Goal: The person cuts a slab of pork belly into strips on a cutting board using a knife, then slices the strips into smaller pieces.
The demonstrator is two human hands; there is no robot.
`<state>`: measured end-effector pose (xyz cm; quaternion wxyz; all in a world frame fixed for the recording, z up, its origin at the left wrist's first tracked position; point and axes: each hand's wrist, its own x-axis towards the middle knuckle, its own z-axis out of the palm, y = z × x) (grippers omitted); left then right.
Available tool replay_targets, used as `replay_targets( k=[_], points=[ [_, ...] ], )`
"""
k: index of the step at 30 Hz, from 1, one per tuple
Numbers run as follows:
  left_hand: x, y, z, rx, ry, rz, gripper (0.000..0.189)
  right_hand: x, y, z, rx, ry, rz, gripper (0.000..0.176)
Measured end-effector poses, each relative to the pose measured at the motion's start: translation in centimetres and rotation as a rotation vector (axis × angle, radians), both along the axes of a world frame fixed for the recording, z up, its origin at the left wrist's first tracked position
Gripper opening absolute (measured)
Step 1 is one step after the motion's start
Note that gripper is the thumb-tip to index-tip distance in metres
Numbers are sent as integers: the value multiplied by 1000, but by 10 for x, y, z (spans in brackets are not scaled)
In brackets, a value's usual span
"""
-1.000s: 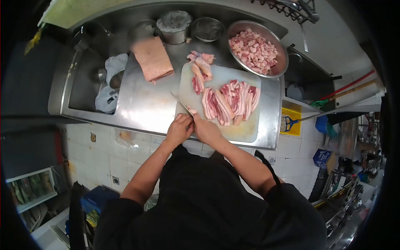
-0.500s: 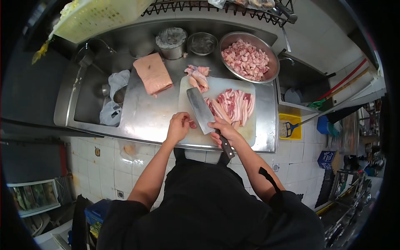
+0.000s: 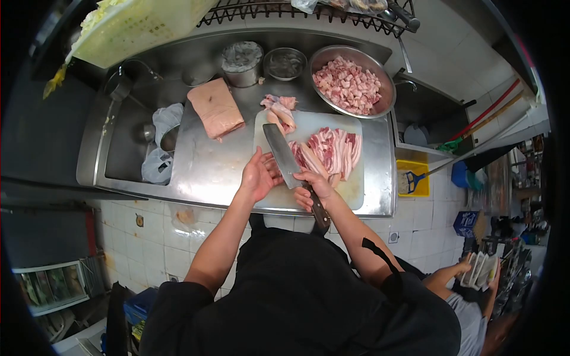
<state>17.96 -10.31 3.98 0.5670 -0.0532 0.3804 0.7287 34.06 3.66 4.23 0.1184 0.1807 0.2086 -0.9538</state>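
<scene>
My right hand [image 3: 315,190] is closed round the dark wooden handle of a cleaver [image 3: 283,152], whose wide blade points up and left over the white cutting board [image 3: 350,193]. My left hand [image 3: 260,176] is palm up with fingers spread, left of the blade near the board's left edge. Sliced pork strips [image 3: 334,151] lie on the board right of the blade. Trimmed meat pieces [image 3: 280,113] rest at the board's upper left corner. A large slab of pork [image 3: 215,108] with skin up sits on the steel counter further left.
A steel bowl [image 3: 387,102] of diced meat stands behind the board, beside a small bowl [image 3: 285,64] and a pot [image 3: 242,78]. The sink [image 3: 132,142] holds plastic bags. At the lower right another person's arms [image 3: 444,279] hold white containers [image 3: 480,270].
My left hand has turned palm up and its fingers have spread. The cleaver has barely moved. Another person with white containers has come into view at the lower right.
</scene>
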Motion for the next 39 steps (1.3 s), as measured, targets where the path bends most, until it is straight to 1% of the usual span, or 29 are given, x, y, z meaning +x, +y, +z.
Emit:
replay_targets(
  k=[1,2,3,4,5,6,7,8,9,10,11,12,14,15,17,20,22,23,25,26,27,28,29,31,33,35,37,38,39],
  points=[
    [1,-2,-3,-9,14,-22,56,0,2,0,-2,-1,-6,21],
    [1,-4,-7,-11,11,-30,56,2,6,0,122,-52,9,21],
    [1,-6,-12,-11,1,-27,51,4,7,1,246,-104,25,22],
    [-1,-8,-16,-9,-7,-25,45,7,8,3,246,-104,17,22],
    [-3,-11,-19,-6,-4,-34,45,9,10,6,350,-163,7,20],
    [-5,-16,-18,-16,49,-1,39,13,11,10,452,-224,-5,18],
    [-7,-19,-18,-28,102,31,34,19,12,13,450,-226,-14,18],
    [-9,-21,-18,-128,192,79,27,26,15,14,646,-211,55,20],
    [-9,-20,-18,-128,193,72,27,34,19,15,842,-195,127,22],
    [-6,-20,-19,-349,506,7,30,42,23,8,951,-216,218,28],
    [-2,-21,-19,-569,817,-61,32,52,23,1,949,-218,217,28],
    [2,-23,-27,-568,818,-62,32,61,20,-1,1004,-229,260,31],
    [12,-26,-47,-785,1461,-215,51,73,9,-14,1066,-252,316,33],
    [16,-24,-46,-779,1465,-217,51,74,2,-18,1068,-254,310,33],
    [26,-20,-44,-798,1477,-256,65,69,-12,-21,1008,-162,344,29],
    [33,-18,-45,-750,1452,-180,60,57,-23,-9,936,-171,340,30],
    [35,-7,-29,-711,1517,-110,49,58,-21,3,919,-170,274,30],
    [31,5,-21,-683,1536,-118,49,60,-16,11,902,-166,224,30],
    [26,41,8,-416,1770,-42,43,71,-3,43,933,-182,132,30],
    [22,70,23,-284,1884,28,38,77,6,51,920,-201,-11,32],
    [18,105,43,-176,1878,25,37,83,15,55,903,-217,-152,34],
    [13,142,64,-74,1868,22,36,92,29,54,914,-253,-206,33],
    [10,180,81,32,1843,79,35,100,40,61,915,-252,-217,33],
    [-18,244,82,-18,2016,-53,33,119,58,77,921,-331,-365,28],
    [-23,261,105,27,2030,-126,32,143,65,77,985,-355,-418,23],
    [-25,257,124,70,2046,-192,31,170,66,72,1026,-344,-405,25],
    [-28,230,131,-397,1952,-1004,31,192,54,59,1099,-390,-336,25],
    [-37,213,111,-423,1976,-1209,31,197,45,53,1089,-391,-338,25],
    [-49,193,77,-449,1989,-1412,30,200,38,46,1134,-406,-240,24]
  ],
)
